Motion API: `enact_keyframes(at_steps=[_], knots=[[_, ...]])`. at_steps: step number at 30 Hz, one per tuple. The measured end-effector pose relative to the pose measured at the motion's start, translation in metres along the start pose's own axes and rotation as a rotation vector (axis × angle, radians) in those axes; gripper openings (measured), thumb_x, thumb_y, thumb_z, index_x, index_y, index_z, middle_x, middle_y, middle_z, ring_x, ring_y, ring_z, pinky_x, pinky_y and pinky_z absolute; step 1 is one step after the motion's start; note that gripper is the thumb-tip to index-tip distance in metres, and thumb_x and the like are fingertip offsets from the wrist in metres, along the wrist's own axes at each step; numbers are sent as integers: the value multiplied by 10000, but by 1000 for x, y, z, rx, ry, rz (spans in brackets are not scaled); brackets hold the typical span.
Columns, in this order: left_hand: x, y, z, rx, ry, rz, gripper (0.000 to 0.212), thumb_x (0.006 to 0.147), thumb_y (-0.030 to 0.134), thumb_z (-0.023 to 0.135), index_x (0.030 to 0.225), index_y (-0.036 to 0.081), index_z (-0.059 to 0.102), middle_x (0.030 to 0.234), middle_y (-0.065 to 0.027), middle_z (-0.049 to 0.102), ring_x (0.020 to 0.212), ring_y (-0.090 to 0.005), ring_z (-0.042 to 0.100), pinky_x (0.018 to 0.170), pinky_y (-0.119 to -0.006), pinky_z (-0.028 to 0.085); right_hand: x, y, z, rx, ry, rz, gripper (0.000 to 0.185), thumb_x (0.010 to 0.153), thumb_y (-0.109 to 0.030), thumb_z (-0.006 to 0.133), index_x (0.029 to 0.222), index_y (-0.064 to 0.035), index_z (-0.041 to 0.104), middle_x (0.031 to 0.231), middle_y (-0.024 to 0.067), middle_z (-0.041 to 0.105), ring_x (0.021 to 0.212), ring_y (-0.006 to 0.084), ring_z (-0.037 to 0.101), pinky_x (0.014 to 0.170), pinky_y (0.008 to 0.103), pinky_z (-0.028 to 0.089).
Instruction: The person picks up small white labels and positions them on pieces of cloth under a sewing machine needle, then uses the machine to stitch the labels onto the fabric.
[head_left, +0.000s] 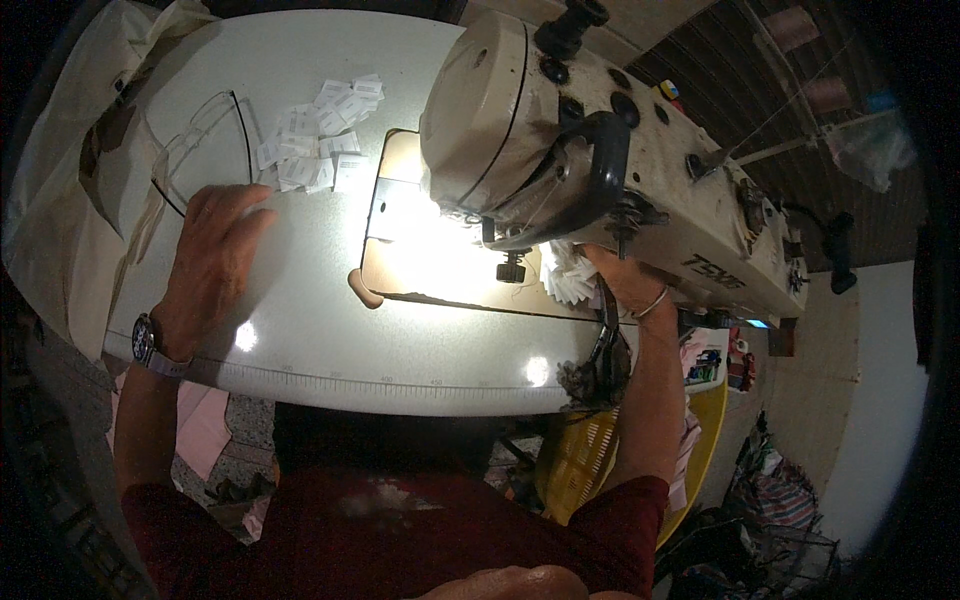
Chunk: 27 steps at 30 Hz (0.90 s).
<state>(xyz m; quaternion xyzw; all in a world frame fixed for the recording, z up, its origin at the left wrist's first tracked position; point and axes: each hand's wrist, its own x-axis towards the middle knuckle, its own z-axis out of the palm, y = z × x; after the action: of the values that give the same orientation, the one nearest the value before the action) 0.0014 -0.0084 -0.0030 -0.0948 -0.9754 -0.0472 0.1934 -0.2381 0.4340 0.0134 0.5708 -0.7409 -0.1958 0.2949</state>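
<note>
My left hand (221, 232) rests over the white sewing table (315, 247), thumb and forefinger apart with nothing visible between them. Eyeglasses (191, 139) with dark temples lie just beyond it, and the hand overlaps the temple ends. Right of the glasses, small white printed labels (311, 146) form a loose pile. My right hand (619, 274) reaches under the arm of an industrial sewing machine (487, 127). It is at a fanned bundle of white pieces (570, 274); the machine hides most of its fingers, so its grip cannot be seen. Bright light washes out the needle area.
Pale sheer material (67, 187) drapes over the table's left side. A measuring scale (337, 379) runs along the front edge. Below right stands a yellow plastic basket (577, 457). Pink fabric (202, 427) hangs low at left. Thread cones (791, 30) stand at the upper right.
</note>
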Motion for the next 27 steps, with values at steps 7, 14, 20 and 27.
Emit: enact_keyframes(at_steps=[7, 14, 20, 27], knots=[[4, 12, -1, -82, 62, 38, 310, 843, -25, 620, 1150, 17, 605, 1284, -165, 554, 1148, -301, 547, 966, -465, 444, -7, -17, -28, 289, -85, 360, 254, 848, -63, 626, 1099, -97, 645, 944, 81, 690, 865, 226, 662, 783, 366, 529], [25, 71, -16, -504, -42, -54, 312, 843, -5, 668, 1148, 50, 635, 1173, -142, 610, 1068, -291, 598, 918, -402, 505, 50, -68, -105, 1123, -97, 697, 104, 876, -28, 597, 976, -32, 570, 876, 134, 638, 787, 277, 661, 672, 386, 527], [50, 116, -3, -741, -107, -9, 378, 835, 129, 709, 1188, 60, 596, 1132, -98, 598, 1014, -263, 575, 882, -407, 458, 99, -108, -109, 1118, -190, 523, 238, 869, -23, 583, 1085, -13, 484, 953, 189, 654, 840, 336, 656, 739, 433, 518], [57, 118, 7, -612, -123, -17, 215, 834, 187, 662, 1017, 75, 640, 912, -70, 565, 845, -225, 516, 750, -394, 364, 122, -124, -108, 878, -156, 368, 214, 836, -29, 560, 1046, -25, 520, 881, 165, 635, 838, 355, 629, 783, 454, 472]])
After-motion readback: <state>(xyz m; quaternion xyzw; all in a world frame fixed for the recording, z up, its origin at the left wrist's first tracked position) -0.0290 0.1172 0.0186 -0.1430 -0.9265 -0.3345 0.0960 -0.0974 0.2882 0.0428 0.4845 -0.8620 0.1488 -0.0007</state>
